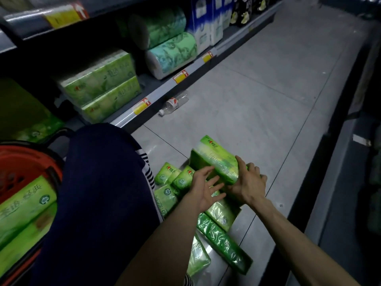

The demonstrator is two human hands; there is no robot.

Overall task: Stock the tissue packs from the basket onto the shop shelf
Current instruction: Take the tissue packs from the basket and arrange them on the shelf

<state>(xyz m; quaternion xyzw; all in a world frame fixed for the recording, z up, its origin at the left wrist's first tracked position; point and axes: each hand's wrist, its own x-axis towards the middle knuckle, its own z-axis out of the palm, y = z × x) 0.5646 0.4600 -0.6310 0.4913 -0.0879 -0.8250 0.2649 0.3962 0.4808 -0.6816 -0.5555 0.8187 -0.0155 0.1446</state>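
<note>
Pickup step: my R hand (250,182) grips the top green tissue pack (214,162) on the floor pile (220,215), L hand (206,188) flat on its side; next, I reckon, lift w/ both to the shelf (160,90).

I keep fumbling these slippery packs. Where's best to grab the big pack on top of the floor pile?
Its long sides, a hand from each side: the pack is wide, glossy and tilted on the pile, so one hand may slip. The right hand grips its right edge; the left hand is open beside it.
</note>
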